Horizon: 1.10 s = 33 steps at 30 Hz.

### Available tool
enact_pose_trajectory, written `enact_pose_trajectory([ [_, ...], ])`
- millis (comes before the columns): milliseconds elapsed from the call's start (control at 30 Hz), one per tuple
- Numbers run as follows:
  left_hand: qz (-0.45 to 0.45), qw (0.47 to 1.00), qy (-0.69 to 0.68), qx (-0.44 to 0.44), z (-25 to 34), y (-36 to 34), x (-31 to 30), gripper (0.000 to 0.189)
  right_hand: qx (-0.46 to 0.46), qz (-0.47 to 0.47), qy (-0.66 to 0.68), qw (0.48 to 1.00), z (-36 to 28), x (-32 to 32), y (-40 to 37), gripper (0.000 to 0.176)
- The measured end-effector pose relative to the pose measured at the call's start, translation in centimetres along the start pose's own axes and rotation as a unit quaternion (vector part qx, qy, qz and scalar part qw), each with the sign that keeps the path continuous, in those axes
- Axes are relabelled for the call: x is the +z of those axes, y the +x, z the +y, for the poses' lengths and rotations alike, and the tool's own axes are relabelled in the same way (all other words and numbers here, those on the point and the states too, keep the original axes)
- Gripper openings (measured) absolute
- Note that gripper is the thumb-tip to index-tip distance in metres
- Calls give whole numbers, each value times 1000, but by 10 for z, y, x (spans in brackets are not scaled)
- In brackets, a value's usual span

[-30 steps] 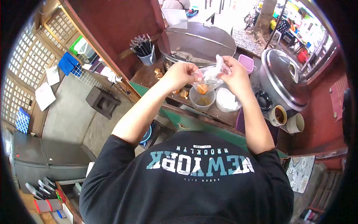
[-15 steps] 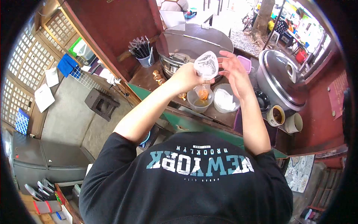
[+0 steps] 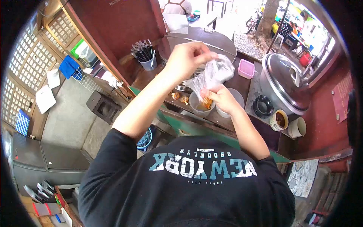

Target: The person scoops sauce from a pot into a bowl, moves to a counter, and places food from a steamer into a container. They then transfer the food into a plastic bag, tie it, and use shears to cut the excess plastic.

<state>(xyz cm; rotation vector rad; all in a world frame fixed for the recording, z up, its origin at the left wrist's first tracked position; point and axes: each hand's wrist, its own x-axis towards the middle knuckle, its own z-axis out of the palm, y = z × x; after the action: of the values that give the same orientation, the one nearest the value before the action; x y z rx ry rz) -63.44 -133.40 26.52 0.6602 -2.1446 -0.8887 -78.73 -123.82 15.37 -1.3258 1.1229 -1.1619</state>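
Note:
A clear plastic bag with orange-brown contents at its bottom hangs over a clear round tub. My left hand is closed on the upper edge of the bag. Lower on the same bag, my right hand grips it just above the orange part. Behind the bag is a whitish translucent shape I cannot make out clearly. Another round tub stands partly hidden by my right hand. Small tied orange packets lie left of the first tub.
A large lidded pot stands at the right, with a black bowl and two cups near it. A pink container sits behind. Black utensils fill a holder at the back left. A person sits beyond the counter.
My left hand has risen with the bag's upper edge. My right hand has come down from beside the bag and closed around its lower part. The bag is now stretched between both hands.

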Motion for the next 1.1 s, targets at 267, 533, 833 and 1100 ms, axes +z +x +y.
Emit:
enact_pose_trajectory([
  [267,-299,932,-200,-46,-36,-39,16,50,11,-12,71,997,8,2,-8,21],
  [533,-130,969,-189,-95,-29,-26,12,48,-18,-206,162,965,4,19,-5,26],
  [833,-383,855,-317,-147,-65,-79,22,71,63,-157,200,965,4,24,-8,29],
  [1100,-207,915,-249,-243,-54,-78,32,38,41,-147,334,930,6,41,-15,37],
])
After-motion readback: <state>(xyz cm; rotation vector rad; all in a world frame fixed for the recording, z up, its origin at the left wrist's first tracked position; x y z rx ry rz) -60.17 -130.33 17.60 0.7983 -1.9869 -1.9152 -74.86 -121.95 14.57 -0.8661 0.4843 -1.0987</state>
